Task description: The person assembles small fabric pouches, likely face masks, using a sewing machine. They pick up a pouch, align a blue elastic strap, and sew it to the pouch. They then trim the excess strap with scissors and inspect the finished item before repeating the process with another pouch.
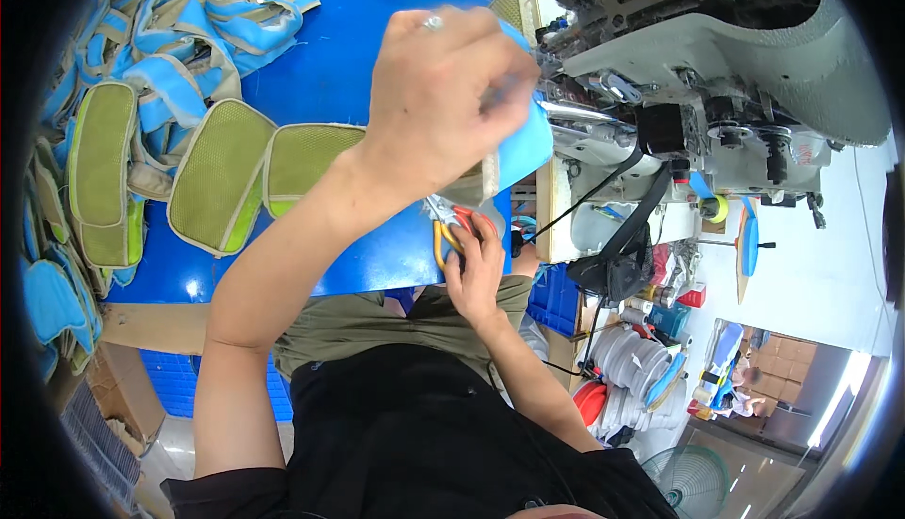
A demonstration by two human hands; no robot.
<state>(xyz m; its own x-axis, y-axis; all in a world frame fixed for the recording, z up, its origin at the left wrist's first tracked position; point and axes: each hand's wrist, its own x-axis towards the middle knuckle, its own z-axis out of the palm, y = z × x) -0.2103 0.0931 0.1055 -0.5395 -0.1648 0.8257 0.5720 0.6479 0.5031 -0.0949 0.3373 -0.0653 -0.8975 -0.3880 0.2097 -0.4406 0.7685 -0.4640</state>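
Hovering just left of the sewing machine point(754, 71), my left hand point(448, 95) is curled into a loose fist, blurred at the fingertips; I cannot tell whether it pinches anything. That forearm slants forward from an elbow bent outward. Beneath the fist a blue-and-beige fabric piece point(528, 149) shows, right beside the machine. My right hand point(481, 269), nearer my body than the machine, has thumb and fingers bent over the handles of the scissors point(438, 244), at the edge of the blue table point(330, 57).

Bright, tabletop point(191, 287) glare, dark bowed edges
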